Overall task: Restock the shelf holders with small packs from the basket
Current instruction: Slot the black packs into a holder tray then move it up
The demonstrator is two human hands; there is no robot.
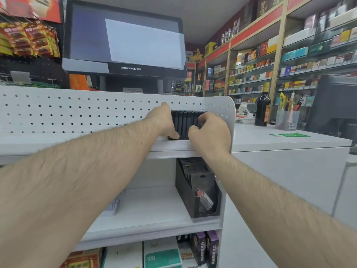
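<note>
- Here, my left hand [164,122]: fingers reach behind the left end of a black row of small packs [186,123] on the top shelf [116,140]; thumb lies flat along the shelf at the row's front corner, touching it. The fingers themselves are hidden behind the packs, so I cannot tell how far they curl.
- My right hand [210,132]: fingers curled over the right end of the same row, gripping it from above and in front.
- Small packs: standing upright, edge-on, close together between my two hands, at the right end of the top shelf, against the white pegboard back panel [77,113].
- Side panel [230,113]: white, rounded corner, just beside my right hand.
- Black holder [195,192], shelf below: filled with dark hang-packs leaning back, against the right wall.
- Bottom shelf: purple boxes [204,248], a teal-and-white box [162,256].
- Register monitor [123,39]: behind the pegboard, screen lit pale.
- White counter [280,140], right: a dark bottle [262,107], a pen cup [286,119].
- Far wall: shelves of cartons [289,60].
</note>
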